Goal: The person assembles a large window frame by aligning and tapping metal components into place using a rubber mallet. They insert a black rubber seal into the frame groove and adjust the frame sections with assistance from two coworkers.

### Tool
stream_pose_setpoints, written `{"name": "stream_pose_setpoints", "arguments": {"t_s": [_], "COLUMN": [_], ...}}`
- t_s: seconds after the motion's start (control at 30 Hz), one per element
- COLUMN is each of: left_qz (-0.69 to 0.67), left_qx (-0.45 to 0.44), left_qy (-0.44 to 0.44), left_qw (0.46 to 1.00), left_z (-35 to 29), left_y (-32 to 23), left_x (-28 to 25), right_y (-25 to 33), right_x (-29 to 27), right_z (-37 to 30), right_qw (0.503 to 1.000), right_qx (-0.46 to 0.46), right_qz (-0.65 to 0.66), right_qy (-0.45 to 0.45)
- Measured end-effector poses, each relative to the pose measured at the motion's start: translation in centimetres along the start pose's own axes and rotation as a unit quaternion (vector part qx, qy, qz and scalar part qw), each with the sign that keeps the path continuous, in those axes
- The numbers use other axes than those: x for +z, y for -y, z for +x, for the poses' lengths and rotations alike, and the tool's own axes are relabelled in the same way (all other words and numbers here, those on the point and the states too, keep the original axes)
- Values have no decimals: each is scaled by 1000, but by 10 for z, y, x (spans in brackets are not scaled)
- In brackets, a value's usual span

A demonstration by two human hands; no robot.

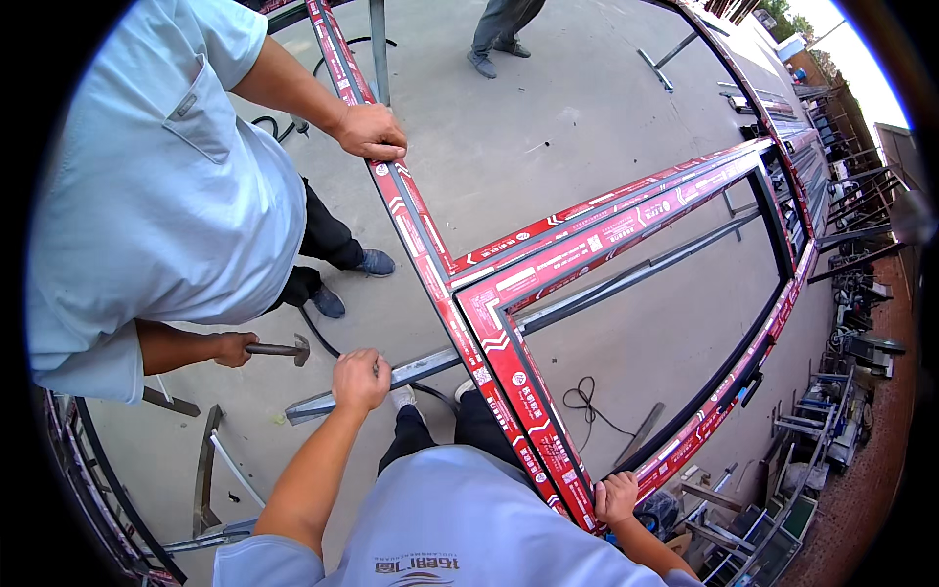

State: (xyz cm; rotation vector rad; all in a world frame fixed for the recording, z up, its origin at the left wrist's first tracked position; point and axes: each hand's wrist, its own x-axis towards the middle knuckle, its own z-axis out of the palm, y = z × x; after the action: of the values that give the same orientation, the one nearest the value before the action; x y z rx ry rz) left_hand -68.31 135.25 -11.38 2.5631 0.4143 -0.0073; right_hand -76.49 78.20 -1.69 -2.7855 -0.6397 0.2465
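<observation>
A large window frame (523, 396) wrapped in red and white protective film lies in front of me, held up off the floor. My right hand (616, 497) is closed around its near bar, by the corner of the inner sash (597, 256). My left hand (362, 380) is a closed fist to the left of the frame, above the end of a grey metal support bar (416, 370). What the fist holds, if anything, is too small to name. A co-worker's hand (372, 132) rests on the frame's left bar, and the other hand grips a hammer (284, 349).
The co-worker (186, 176) stands close on my left. Another person's legs (499, 34) show at the far side. A black cable (587, 401) lies on the concrete floor below the frame. Metal profiles and tools (812, 421) are piled along the right; more frames (93, 489) stand lower left.
</observation>
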Motion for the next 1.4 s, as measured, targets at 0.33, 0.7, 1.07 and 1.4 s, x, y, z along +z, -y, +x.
{"name": "stream_pose_setpoints", "arguments": {"t_s": [0.33,0.7,1.07,1.4], "left_qz": [16,-12,3,-6], "left_qx": [8,7,1,22], "left_qy": [23,34,41,27], "left_qw": [1000,999,999,999], "left_z": [4,4,1,-4], "left_y": [-3,-7,7,26], "left_x": [-6,5,8,16], "right_y": [-1,-19,-17,-16], "right_x": [0,-12,-14,-12], "right_z": [0,-4,-3,4], "right_qw": [999,1000,1000,982], "right_qx": [18,-3,-7,53], "right_qz": [33,-13,3,14], "right_qy": [-2,20,26,178]}}
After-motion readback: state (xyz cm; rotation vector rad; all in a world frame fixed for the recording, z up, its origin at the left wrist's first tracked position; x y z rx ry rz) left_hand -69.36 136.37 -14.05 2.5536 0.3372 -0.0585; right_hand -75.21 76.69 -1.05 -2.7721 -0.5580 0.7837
